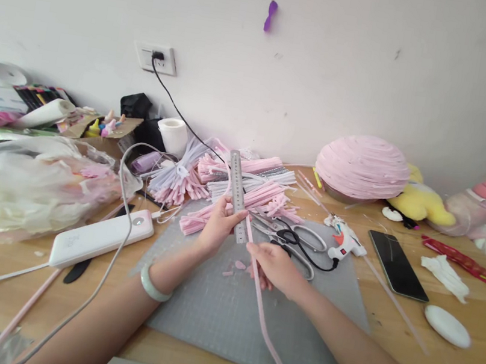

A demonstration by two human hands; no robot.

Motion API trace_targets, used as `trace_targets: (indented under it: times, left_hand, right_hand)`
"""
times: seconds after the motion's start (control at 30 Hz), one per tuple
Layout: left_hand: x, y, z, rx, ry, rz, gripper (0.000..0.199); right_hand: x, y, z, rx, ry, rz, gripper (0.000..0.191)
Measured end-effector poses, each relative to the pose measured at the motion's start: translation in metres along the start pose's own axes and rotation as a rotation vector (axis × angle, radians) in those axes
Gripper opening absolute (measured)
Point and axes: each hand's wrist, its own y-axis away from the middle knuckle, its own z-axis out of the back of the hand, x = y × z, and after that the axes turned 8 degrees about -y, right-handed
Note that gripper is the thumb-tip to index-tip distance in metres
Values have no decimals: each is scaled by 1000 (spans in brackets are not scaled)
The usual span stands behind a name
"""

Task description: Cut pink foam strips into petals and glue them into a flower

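Observation:
My left hand (221,225) is closed round a metal ruler (236,188), which slants up over the bundles behind it. A long pink pipe cleaner (260,312) lies along the ruler and hangs down past the table's front edge. Just below the ruler's lower end, my right hand (274,268) pinches this pipe cleaner between thumb and fingers. Beneath both hands is a grey cutting mat (196,309) with small pink scraps (239,265). Scissors (307,238) lie beside my right hand. Behind are bundles of pink and white pipe cleaners (263,197).
A glue gun (347,243), a phone (397,265) and a white oval case (448,326) lie on the right. At the back stands a pink wrapped dome (363,166). To the left are a white power bank (102,237) with cables and a plastic bag (33,181).

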Motion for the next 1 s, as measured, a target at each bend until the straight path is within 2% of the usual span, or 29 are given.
trace_targets:
  times: [0.1, 0.27, 0.43, 0.7, 1.0]
  left_hand:
    - [2, 6, -7, 32, 6, 10, 36]
    - [8, 9, -10, 72, -25, -8, 36]
    - [7, 7, -9, 26, -12, -49, 32]
    - [6, 5, -7, -34, 48, -95, 30]
    - [6, 3, -6, -45, 60, -94, 31]
  right_hand:
    - [1, -2, 2, -121, -76, 100, 23]
    - [0, -5, 4, -107, -188, 117, 17]
    - [0, -4, 5, -99, -254, 97, 12]
    - [-2, -4, 6, -69, -176, 88, 23]
    - [-6, -5, 7, -90, -162, 129, 26]
